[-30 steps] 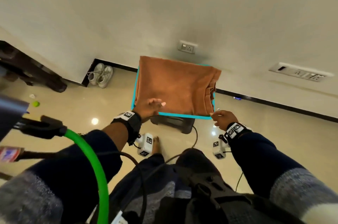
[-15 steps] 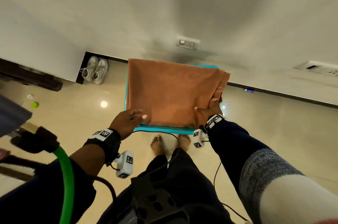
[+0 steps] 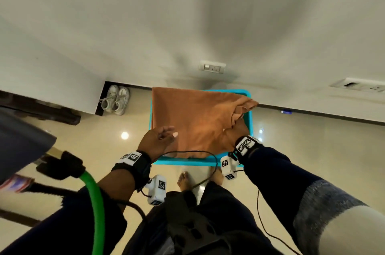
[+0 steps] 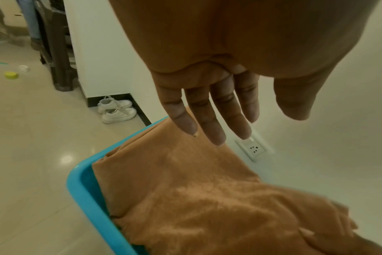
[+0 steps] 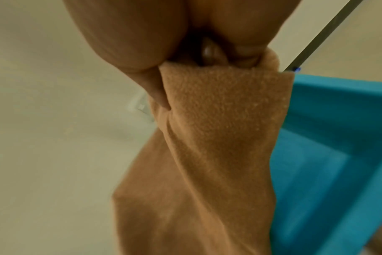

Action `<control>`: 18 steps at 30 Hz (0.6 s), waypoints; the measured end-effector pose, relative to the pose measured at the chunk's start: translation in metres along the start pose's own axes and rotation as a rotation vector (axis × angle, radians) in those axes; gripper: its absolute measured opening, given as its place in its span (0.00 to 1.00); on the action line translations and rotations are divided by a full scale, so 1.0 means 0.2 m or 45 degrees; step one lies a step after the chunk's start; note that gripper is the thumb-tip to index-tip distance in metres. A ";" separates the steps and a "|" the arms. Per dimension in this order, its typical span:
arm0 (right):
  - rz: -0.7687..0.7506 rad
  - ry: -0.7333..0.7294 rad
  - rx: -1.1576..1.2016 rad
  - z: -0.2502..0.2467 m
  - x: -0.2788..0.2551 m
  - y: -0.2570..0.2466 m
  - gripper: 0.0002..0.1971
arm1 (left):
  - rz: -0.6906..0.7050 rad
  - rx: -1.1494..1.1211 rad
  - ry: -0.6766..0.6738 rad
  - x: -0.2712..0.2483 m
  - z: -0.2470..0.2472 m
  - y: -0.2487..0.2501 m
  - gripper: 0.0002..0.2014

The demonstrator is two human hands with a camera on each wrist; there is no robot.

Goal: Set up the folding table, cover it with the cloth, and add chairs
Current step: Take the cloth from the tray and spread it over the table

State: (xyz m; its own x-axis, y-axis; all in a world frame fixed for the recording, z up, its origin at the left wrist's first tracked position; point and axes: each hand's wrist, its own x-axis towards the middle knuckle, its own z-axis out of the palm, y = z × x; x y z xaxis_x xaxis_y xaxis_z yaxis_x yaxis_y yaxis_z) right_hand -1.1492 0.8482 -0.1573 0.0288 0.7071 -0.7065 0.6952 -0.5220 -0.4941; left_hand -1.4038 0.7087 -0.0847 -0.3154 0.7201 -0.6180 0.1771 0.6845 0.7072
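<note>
The orange cloth (image 3: 193, 121) lies over the blue table (image 3: 183, 162) at frame centre. Her right hand (image 3: 234, 131) pinches its bunched right edge; her left hand (image 3: 156, 141) hovers, fingers (image 4: 209, 119) straight and relaxed.

A small folding table (image 3: 249, 121) w/ a bright turquoise top and raised rim stands upright on the floor, close to the wall. An orange-brown fleecy cloth (image 3: 193, 121), folded in layers, lies across most of the top; turquoise shows along the near edge, left side & far-right corner. The cloth's right side is bunched & lifted off the table, gathered into a narrow hanging fold; the rest lies fairly flat w/ soft creases. No chairs identifiable at the table.
</note>
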 end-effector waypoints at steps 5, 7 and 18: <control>-0.274 -0.028 0.275 -0.04 -0.37 -0.29 0.26 | 0.237 0.169 -0.047 -0.05 -0.09 0.12 0.09; -0.404 -0.006 0.477 -0.08 -0.58 -0.41 0.24 | 0.359 0.221 0.027 -0.11 -0.19 0.15 0.05; -0.949 0.152 1.645 -0.52 -1.90 -0.61 0.23 | 0.987 0.321 0.064 -0.45 -0.54 0.57 0.24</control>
State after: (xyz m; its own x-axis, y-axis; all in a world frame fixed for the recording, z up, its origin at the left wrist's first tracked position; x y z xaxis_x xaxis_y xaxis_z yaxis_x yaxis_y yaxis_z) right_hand -1.1702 0.6925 0.2229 0.0643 0.9944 -0.0841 -0.5201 -0.0386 -0.8532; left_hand -1.4561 0.7105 0.0893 -0.0571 0.9977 0.0352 0.5649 0.0033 0.8252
